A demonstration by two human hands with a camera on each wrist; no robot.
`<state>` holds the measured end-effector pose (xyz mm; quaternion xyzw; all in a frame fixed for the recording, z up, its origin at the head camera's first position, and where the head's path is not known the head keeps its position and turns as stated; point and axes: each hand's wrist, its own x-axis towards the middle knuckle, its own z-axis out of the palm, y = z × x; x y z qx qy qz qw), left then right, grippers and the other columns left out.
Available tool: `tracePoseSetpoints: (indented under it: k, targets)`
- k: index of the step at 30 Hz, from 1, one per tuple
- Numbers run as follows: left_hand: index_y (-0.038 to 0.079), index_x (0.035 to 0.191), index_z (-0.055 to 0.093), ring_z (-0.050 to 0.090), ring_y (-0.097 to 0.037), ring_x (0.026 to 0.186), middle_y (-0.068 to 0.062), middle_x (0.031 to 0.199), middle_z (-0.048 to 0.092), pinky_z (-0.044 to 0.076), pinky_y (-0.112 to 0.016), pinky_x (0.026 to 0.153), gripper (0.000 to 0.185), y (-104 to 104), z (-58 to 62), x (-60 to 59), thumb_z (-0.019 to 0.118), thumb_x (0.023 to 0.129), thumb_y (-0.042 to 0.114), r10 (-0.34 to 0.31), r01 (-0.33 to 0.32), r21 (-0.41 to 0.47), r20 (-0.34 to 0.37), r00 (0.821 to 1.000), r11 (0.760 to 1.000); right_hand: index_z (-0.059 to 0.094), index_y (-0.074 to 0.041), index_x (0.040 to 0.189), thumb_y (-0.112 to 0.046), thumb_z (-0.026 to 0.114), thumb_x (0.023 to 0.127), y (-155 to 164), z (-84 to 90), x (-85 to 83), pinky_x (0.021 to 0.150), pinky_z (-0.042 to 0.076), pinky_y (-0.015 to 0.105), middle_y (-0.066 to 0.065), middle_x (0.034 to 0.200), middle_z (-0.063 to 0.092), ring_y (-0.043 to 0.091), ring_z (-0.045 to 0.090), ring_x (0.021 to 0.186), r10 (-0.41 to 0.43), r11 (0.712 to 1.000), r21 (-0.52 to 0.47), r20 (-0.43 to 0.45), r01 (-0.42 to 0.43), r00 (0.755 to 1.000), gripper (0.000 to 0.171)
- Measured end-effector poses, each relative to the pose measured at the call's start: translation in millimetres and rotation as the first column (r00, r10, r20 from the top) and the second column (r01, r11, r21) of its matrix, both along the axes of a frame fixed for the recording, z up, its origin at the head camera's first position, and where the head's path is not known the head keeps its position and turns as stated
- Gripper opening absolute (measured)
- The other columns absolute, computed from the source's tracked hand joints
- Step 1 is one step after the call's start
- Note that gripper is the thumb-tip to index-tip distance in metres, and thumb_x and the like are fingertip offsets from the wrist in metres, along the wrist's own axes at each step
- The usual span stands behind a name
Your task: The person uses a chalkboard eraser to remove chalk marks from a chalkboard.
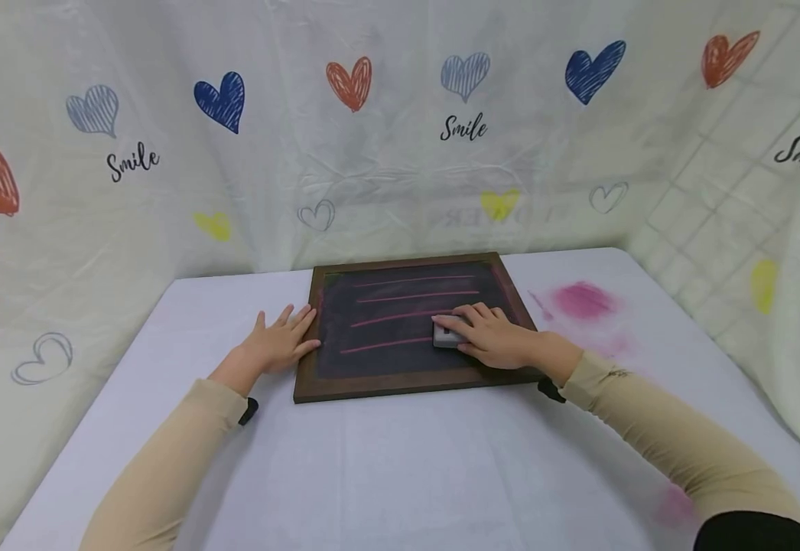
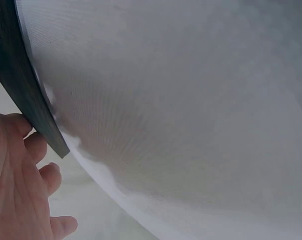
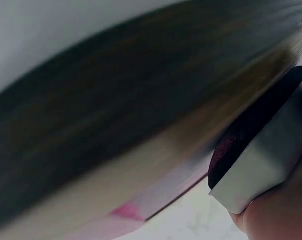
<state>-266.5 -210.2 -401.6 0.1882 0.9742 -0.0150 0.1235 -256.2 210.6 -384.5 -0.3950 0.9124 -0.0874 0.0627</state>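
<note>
A chalkboard with a brown wooden frame [image 1: 386, 385] lies on the table, several pink chalk lines [image 1: 391, 317] running across its dark surface. My left hand [image 1: 279, 342] rests against the frame's left side with fingers spread. In the left wrist view, fingertips of that hand [image 2: 18, 175] meet the dark frame edge [image 2: 28, 85]. On the right half of the board, my right hand [image 1: 499, 340] grips a grey eraser [image 1: 443, 337] over the right ends of the lower lines. The right wrist view shows the eraser's dark felt side [image 3: 256, 125] facing the board, pink dust on it.
White cloth covers the table [image 1: 407, 467]. Right of the board the cloth has a pink chalk smudge [image 1: 584, 301], and another pink patch [image 1: 675, 505] lies near the right forearm. A white curtain [image 1: 400, 153] printed with hearts hangs behind and at both sides.
</note>
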Motion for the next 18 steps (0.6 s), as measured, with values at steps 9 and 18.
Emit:
tracePoseSetpoints:
  k: [9, 18]
  targets:
    - [0.006, 0.165, 0.011, 0.007, -0.039, 0.156, -0.012, 0.171, 0.01, 0.003, -0.073, 0.115, 0.074, 0, 1.0, 0.2, 0.031, 0.111, 0.052, -0.004, 0.004, 0.012, -0.005, 1.0, 1.0, 0.022, -0.022, 0.164, -0.021, 0.052, 0.109, -34, -0.8, -5.7, 0.106, 0.031, 0.065, 0.019, 0.154, 0.033, 0.04, 0.033, 0.138, 0.052, 0.998, 0.02, 0.014, -0.053, 0.999, 0.063]
    - [0.006, 0.165, 0.011, 0.007, -0.038, 0.156, -0.013, 0.171, 0.011, 0.003, -0.073, 0.115, 0.072, -1, 1.0, 1.9, 0.033, 0.111, 0.049, 0.006, -0.006, 0.022, 0.001, 1.0, 1.0, 0.019, -0.023, 0.165, -0.023, 0.048, 0.111, -80, -0.3, -7.6, 0.108, 0.03, 0.061, 0.018, 0.156, 0.032, 0.039, 0.032, 0.14, 0.084, 0.994, 0.069, 0.041, -0.087, 0.996, 0.062]
